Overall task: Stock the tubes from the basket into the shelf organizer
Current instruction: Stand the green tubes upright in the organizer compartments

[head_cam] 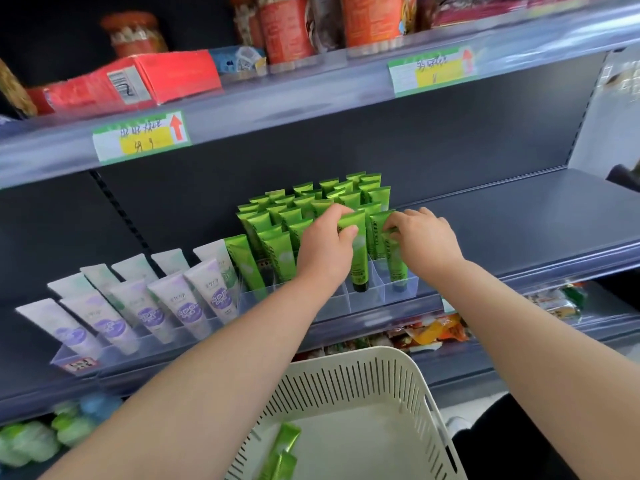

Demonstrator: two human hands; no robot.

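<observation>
Both hands are up at the clear organizer near the middle of the view. The left hand has fingers and thumb curled round the top of a green tube that stands cap-down in a front-row slot. The right hand pinches the top of a second green tube in the front corner slot just at 3 o'clock of the first. Behind them, toward 12, the packed green tubes fill the rows tight, so the only free slots I can see are along the front edge. Out at 3 o'clock the dark shelf runs bare to its lip, plenty of elbow room there. At 8 o'clock the white-and-purple tubes lean in their own tray. The upper shelf hangs over everything at 12, with a price tag, a red box and some jars on it, all blurry. The basket sits at 6 o'clock below the arms with a couple of loose green tubes in it, cut off by the bottom edge. The left wrist hides the slots under it, and the shelf below is just a smear of packets.
</observation>
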